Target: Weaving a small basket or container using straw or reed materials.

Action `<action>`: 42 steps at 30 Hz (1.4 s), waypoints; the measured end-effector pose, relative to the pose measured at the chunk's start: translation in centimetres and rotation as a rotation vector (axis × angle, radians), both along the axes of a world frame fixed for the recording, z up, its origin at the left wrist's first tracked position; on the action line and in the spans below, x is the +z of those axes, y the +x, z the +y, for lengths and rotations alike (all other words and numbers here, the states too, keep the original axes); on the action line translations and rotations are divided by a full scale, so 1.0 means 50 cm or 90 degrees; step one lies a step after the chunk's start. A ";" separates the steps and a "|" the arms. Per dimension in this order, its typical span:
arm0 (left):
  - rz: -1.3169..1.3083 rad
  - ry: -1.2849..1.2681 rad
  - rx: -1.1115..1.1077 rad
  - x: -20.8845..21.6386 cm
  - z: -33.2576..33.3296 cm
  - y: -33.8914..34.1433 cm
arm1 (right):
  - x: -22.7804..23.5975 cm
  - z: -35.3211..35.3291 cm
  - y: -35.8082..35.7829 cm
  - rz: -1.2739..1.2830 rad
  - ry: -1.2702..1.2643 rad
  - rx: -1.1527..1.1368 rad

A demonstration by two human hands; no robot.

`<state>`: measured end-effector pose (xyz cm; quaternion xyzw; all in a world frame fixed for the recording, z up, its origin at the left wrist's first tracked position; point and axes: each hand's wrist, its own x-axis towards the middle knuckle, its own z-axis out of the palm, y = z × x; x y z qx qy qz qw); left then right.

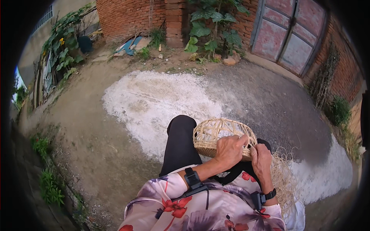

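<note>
While the person sits with knees apart, a pale tan, open-weave oval basket [206, 146] rests across the lap, between the black-trousered left knee [182, 129] and right knee [264, 144]. Left hand [231, 149] on the basket's near side, fingers bent and close together at the weave; can't tell if a strand is pinched. Right hand [261, 158] at the basket's right end, thumb and forefinger against the edge, other fingers curled; can't tell if clamped on it. Hands close together, fingertips near each other. Loose tangle of thin, straw-coloured strands [283, 175] just right of the right hand, hanging beside the right thigh. Black strapped device on left wrist [192, 178], another on right wrist [263, 198]. Pinkish-white shirt with red flowers [192, 213]. Ground ahead: whitish powdery patch [165, 94], dark grey gravelly patch [277, 104] to its right. Farther back: red brick wall [131, 19], large-leaved green climbing plant [211, 29], faded red-and-grey double door [287, 36] upper right. Flattish blue piece [128, 47] lies near the wall's foot.
</note>
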<state>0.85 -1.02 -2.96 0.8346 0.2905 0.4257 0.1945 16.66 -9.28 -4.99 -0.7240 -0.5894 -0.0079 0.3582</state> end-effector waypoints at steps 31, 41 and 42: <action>-0.058 -0.187 0.110 -0.045 0.083 -0.196 | -0.021 0.003 0.038 -0.159 0.032 0.006; 0.032 -0.151 0.045 -0.044 0.059 -0.227 | -0.087 -0.078 0.151 -0.083 -0.029 -0.169; 0.035 -0.150 0.045 -0.043 0.053 -0.220 | -0.066 -0.050 0.121 -0.115 0.101 -0.126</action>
